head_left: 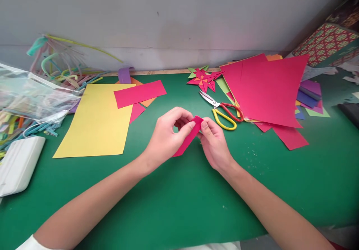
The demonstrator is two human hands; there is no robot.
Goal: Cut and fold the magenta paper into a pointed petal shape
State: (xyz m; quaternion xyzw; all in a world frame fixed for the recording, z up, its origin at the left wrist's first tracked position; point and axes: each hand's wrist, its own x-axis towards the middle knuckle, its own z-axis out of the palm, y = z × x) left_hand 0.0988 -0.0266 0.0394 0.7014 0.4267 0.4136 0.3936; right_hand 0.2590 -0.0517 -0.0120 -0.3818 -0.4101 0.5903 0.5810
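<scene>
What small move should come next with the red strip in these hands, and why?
Perhaps press the upper end of the red strip firmly with the right hand: it grips that end by the edge, while the left hand pinches the strip close by.

Your left hand (168,135) hides part of your red paper (187,141); near nine o'clock the left edge crops a white object (21,166), at three the right crops a dark object (351,111).
</scene>
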